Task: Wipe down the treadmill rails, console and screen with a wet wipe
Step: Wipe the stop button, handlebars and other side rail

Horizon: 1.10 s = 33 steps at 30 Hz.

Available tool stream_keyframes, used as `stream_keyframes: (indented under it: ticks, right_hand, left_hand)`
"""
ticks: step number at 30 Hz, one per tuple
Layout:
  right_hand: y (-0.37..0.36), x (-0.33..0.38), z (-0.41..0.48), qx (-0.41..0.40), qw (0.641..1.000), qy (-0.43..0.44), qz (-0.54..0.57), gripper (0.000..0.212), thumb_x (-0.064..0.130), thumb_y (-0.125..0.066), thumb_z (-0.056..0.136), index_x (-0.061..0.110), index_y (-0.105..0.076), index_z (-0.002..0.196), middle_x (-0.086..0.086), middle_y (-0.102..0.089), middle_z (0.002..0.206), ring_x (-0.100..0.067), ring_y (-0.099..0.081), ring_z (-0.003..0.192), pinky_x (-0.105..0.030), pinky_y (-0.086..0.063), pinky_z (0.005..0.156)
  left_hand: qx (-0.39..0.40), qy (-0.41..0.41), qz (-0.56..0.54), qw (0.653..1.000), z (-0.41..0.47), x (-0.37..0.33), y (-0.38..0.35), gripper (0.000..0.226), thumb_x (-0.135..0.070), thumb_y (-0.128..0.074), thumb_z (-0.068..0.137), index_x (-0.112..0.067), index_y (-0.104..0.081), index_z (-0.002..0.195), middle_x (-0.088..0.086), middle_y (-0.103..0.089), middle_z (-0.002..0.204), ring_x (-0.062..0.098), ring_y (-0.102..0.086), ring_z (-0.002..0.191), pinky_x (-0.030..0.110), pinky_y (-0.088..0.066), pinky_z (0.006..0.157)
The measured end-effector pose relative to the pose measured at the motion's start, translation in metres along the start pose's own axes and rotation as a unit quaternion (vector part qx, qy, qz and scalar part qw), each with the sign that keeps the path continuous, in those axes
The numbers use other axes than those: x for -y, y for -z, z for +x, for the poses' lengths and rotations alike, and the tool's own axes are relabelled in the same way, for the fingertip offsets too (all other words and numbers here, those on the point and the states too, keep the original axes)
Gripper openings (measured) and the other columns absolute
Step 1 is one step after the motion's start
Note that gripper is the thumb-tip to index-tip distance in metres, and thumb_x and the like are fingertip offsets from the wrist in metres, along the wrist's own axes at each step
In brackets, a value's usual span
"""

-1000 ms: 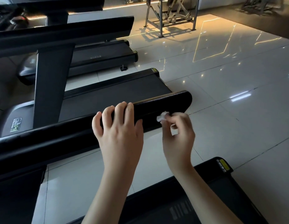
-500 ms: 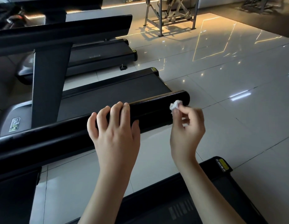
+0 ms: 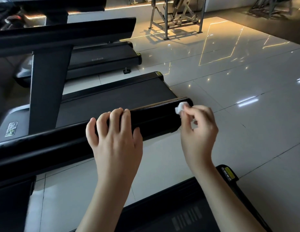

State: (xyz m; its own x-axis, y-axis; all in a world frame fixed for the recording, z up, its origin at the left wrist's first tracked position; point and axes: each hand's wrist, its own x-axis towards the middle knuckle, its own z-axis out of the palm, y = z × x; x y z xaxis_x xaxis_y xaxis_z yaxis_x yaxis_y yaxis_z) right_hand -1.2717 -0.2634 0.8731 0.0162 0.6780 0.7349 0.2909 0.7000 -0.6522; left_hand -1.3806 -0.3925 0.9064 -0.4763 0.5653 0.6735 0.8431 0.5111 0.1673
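A glossy black treadmill rail (image 3: 156, 117) runs from the lower left up to a rounded end at centre right. My left hand (image 3: 114, 139) rests over the rail's middle, fingers curled across its top. My right hand (image 3: 198, 129) pinches a small crumpled white wet wipe (image 3: 180, 107) between thumb and fingertips and presses it against the rail's end. The console and screen are out of view.
Below the rail lies my treadmill's dark belt (image 3: 176, 215). Beyond it stand a neighbouring treadmill belt (image 3: 112, 99), its upright post (image 3: 47, 91) and a further treadmill (image 3: 102, 59). Shiny tiled floor (image 3: 238, 97) spreads right; metal gym frames (image 3: 176, 15) stand at the back.
My right hand has carried the wipe along the rail from near my left hand out to the rail's end. My left hand has kept its hold on the rail.
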Motion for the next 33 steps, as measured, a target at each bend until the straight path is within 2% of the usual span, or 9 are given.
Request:
stream_keyframes:
  ticks: [3,7,11,14,16,21,26,30,33]
  right_hand:
    - [-0.001,0.000,0.000,-0.040,0.998,-0.035,0.013,0.008,-0.005,-0.066,0.087,-0.003,-0.068,0.081,-0.011,-0.064,0.085,0.009,-0.054,0.082,-0.007,-0.038,0.069]
    - [-0.001,0.007,-0.025,0.030,0.998,0.031,0.034,0.009,-0.006,-0.066,0.089,-0.002,-0.069,0.081,-0.009,-0.064,0.086,-0.005,-0.060,0.083,-0.015,-0.046,0.074]
    - [0.000,-0.007,-0.025,-0.017,0.997,-0.036,0.058,0.011,-0.015,-0.064,0.084,-0.005,-0.064,0.081,-0.014,-0.064,0.088,0.008,-0.057,0.092,-0.010,-0.043,0.079]
    - [-0.005,-0.001,-0.042,0.018,0.998,-0.018,0.064,0.012,-0.013,-0.065,0.084,-0.002,-0.065,0.080,-0.013,-0.064,0.090,-0.006,-0.064,0.090,-0.017,-0.050,0.079]
    - [-0.005,-0.004,-0.047,0.035,0.996,0.003,0.080,0.012,-0.011,-0.066,0.086,-0.001,-0.067,0.080,-0.012,-0.063,0.090,-0.008,-0.065,0.088,-0.019,-0.052,0.080]
    - [-0.007,-0.016,-0.051,0.011,0.992,-0.076,0.099,0.018,-0.016,-0.064,0.084,0.002,-0.067,0.082,-0.011,-0.065,0.089,-0.006,-0.062,0.091,-0.023,-0.051,0.079]
    - [-0.008,-0.018,-0.053,0.036,0.990,-0.069,0.121,0.013,-0.015,-0.064,0.084,-0.002,-0.067,0.081,-0.013,-0.065,0.088,-0.006,-0.064,0.088,-0.018,-0.048,0.080]
    - [-0.007,-0.021,-0.050,0.006,0.984,-0.110,0.141,0.013,-0.015,-0.062,0.086,-0.002,-0.065,0.082,-0.012,-0.065,0.088,-0.009,-0.065,0.091,-0.024,-0.051,0.080]
    - [-0.006,-0.019,-0.046,-0.003,0.974,-0.130,0.183,0.015,-0.009,-0.062,0.087,0.005,-0.065,0.090,-0.010,-0.065,0.094,-0.015,-0.066,0.094,-0.029,-0.053,0.082]
  left_hand:
    - [0.001,-0.024,-0.005,1.000,0.003,-0.006,-0.002,0.036,-0.018,-0.060,0.082,-0.007,-0.063,0.116,0.007,-0.061,0.113,0.027,-0.041,0.107,0.047,-0.025,0.104]
    - [-0.011,-0.024,0.000,1.000,0.004,-0.010,-0.006,0.035,-0.021,-0.064,0.082,-0.007,-0.064,0.114,0.008,-0.061,0.107,0.027,-0.040,0.101,0.043,-0.026,0.097]
    - [-0.012,-0.031,0.009,0.999,0.003,-0.008,-0.008,0.036,-0.025,-0.063,0.084,-0.008,-0.064,0.116,0.008,-0.062,0.108,0.027,-0.041,0.102,0.042,-0.025,0.098]
    - [-0.018,-0.022,0.007,1.000,0.001,-0.011,-0.008,0.036,-0.024,-0.064,0.084,-0.007,-0.064,0.117,0.008,-0.063,0.109,0.026,-0.042,0.104,0.042,-0.025,0.098]
    - [-0.021,-0.019,0.006,1.000,0.001,-0.012,-0.009,0.037,-0.023,-0.064,0.085,-0.007,-0.064,0.118,0.008,-0.063,0.109,0.026,-0.041,0.104,0.042,-0.025,0.097]
    - [-0.019,-0.017,0.013,1.000,-0.001,-0.013,-0.010,0.038,-0.023,-0.062,0.085,-0.007,-0.064,0.119,0.008,-0.062,0.111,0.026,-0.041,0.105,0.043,-0.025,0.098]
    - [-0.021,-0.014,0.017,1.000,-0.003,-0.013,-0.011,0.037,-0.023,-0.061,0.087,-0.007,-0.063,0.120,0.008,-0.062,0.114,0.026,-0.040,0.107,0.044,-0.027,0.098]
    - [-0.021,-0.003,0.022,1.000,-0.004,-0.016,-0.010,0.038,-0.023,-0.061,0.087,-0.007,-0.062,0.121,0.009,-0.061,0.116,0.026,-0.040,0.109,0.044,-0.026,0.100]
    - [-0.019,0.003,0.030,0.999,-0.004,-0.017,-0.011,0.039,-0.023,-0.062,0.087,-0.007,-0.062,0.122,0.009,-0.061,0.117,0.026,-0.040,0.110,0.044,-0.025,0.101]
